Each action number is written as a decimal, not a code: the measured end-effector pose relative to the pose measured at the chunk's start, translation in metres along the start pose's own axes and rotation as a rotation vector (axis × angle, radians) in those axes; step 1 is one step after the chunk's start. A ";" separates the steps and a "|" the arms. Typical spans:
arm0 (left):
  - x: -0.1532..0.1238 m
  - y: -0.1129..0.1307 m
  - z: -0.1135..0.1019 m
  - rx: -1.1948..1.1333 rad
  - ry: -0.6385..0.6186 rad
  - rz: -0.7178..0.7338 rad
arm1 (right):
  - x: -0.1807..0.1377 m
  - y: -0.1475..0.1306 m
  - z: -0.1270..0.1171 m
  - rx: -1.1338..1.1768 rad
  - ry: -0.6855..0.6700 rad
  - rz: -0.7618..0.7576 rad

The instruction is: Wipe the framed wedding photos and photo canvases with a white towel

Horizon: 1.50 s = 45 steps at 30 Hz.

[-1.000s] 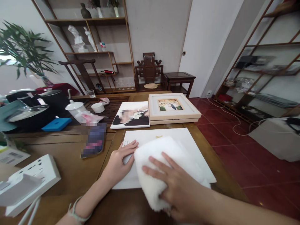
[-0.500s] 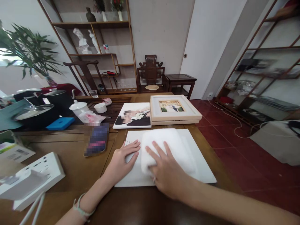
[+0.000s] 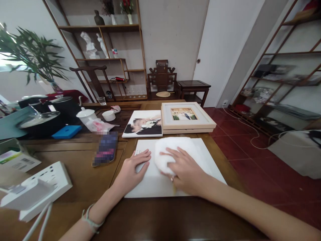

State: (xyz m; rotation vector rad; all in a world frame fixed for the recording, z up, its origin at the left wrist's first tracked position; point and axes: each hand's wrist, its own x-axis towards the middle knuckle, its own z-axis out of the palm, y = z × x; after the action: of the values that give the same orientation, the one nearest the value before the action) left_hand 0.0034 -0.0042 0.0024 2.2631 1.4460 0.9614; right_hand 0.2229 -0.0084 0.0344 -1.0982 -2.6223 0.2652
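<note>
A large white square board lies flat on the wooden table in front of me. My left hand rests flat on its left edge, fingers stretched out. My right hand presses a fluffy white cloth down onto the middle of the board, fingers spread over the cloth's near side. Beyond the board lie an unframed photo print and a light wooden picture frame, side by side.
A phone lies left of the board. White boxes sit at the near left. Black pots, a white teapot, a cup and a blue box crowd the far left. Red tiled floor drops off right.
My right hand has pushed the cloth away from me, from the board's near edge to its middle. The left hand stayed on the board's left edge.
</note>
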 end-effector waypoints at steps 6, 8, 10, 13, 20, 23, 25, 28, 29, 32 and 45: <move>0.001 0.000 0.000 0.006 -0.011 -0.008 | 0.031 0.008 0.005 -0.140 -0.048 0.004; 0.001 0.001 0.000 0.004 -0.008 -0.007 | 0.024 -0.004 0.006 -0.171 -0.081 -0.046; 0.001 0.002 -0.001 -0.001 -0.009 -0.003 | 0.008 -0.020 0.008 -0.171 -0.102 -0.120; 0.001 0.001 -0.002 -0.001 -0.019 0.013 | -0.019 -0.044 0.015 -0.125 -0.120 -0.238; 0.001 -0.001 -0.001 0.011 -0.022 0.008 | -0.037 -0.036 0.012 0.020 -0.128 -0.213; 0.000 0.001 -0.002 -0.005 0.003 -0.004 | -0.021 -0.016 0.004 0.018 -0.025 -0.061; 0.000 0.002 -0.005 -0.032 0.032 0.004 | -0.005 -0.006 0.004 0.003 0.021 0.023; -0.002 0.002 -0.008 -0.065 0.068 0.027 | 0.020 -0.005 0.008 -0.043 -0.014 0.044; -0.002 0.002 -0.009 -0.074 0.074 0.032 | 0.027 -0.007 0.010 -0.062 -0.035 0.015; -0.004 0.000 -0.009 -0.112 0.087 0.036 | 0.036 -0.022 0.011 -0.113 -0.081 -0.170; -0.001 0.005 -0.008 -0.114 -0.034 -0.118 | -0.039 -0.034 0.013 -0.026 -0.070 -0.408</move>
State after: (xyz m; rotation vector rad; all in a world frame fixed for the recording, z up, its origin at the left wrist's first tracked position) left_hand 0.0014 -0.0086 0.0103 2.0789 1.4535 0.9399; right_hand 0.2220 -0.0607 0.0244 -0.5457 -2.8405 0.1823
